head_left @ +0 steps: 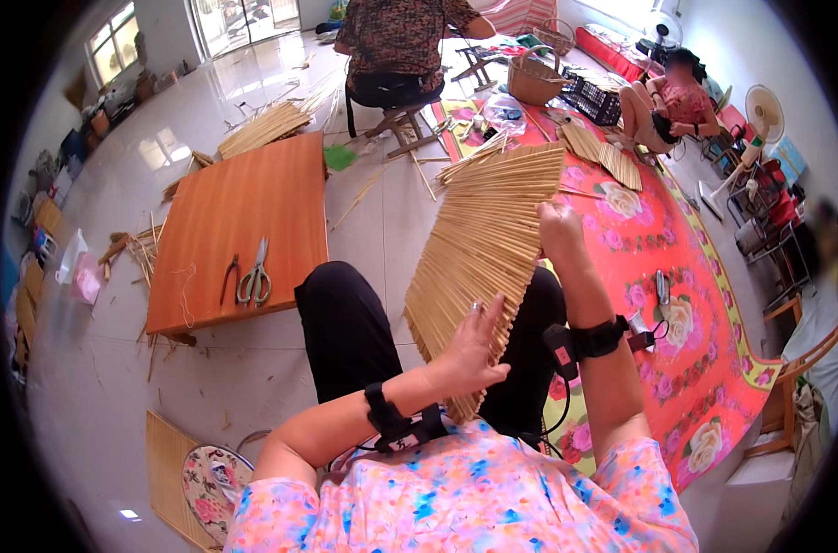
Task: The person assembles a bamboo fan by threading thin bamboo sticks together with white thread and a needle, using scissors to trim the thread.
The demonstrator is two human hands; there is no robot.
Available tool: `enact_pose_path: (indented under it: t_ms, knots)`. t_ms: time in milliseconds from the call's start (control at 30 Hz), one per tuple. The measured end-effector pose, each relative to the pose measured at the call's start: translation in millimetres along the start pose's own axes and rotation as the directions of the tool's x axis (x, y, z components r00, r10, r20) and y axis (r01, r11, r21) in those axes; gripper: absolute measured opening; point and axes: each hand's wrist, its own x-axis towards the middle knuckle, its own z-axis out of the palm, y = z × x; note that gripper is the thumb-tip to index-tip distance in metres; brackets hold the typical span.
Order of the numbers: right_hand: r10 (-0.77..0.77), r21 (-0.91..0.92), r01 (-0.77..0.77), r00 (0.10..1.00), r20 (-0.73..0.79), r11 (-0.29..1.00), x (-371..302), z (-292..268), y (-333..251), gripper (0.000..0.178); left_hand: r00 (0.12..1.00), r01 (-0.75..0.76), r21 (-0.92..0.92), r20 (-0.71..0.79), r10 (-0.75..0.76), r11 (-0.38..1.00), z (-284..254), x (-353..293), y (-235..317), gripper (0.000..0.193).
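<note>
Presently | stalk panel point(479, 244) slants above the legs point(340, 323), right of the bench point(262, 207) | right hand point(564, 232) clenched on its far right edge; left hand point(470, 355) unclenched, fingers extended across its near part | probably light, stiff lengthwise, brittle; best held by opposite edges

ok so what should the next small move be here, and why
Perhaps slide the left hand gently up along the ribbed straw-coloured panel, smoothing its strips. That seems sensible because the left hand lies open with fingers spread over the panel's lower part, while the right hand is closed at its right edge and could steady it.
</note>
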Motion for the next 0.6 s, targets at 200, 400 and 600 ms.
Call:
enact_pose_path:
  t_ms: [200, 400, 600]
  knots:
    - [-0.124, -0.006, 0.125, 0.989, 0.081, 0.992, -5, 21, -8, 0.042, 0.994, 0.071, 0.064, -0.082, -0.066, 0.995, 5, -10, 7, 0.107]
    - [-0.347, -0.148, 0.355, 0.935, 0.078, 0.923, -34, 36, -44, 0.032, 0.976, 0.150, 0.037, -0.164, -0.142, 0.988, 11, -9, 15, 0.107]
    - [-0.306, -0.277, 0.301, 0.952, 0.028, 0.913, -31, 22, -20, 0.027, 0.999, 0.016, -0.141, 0.052, -0.009, 0.990, -39, -12, -5, 0.099]
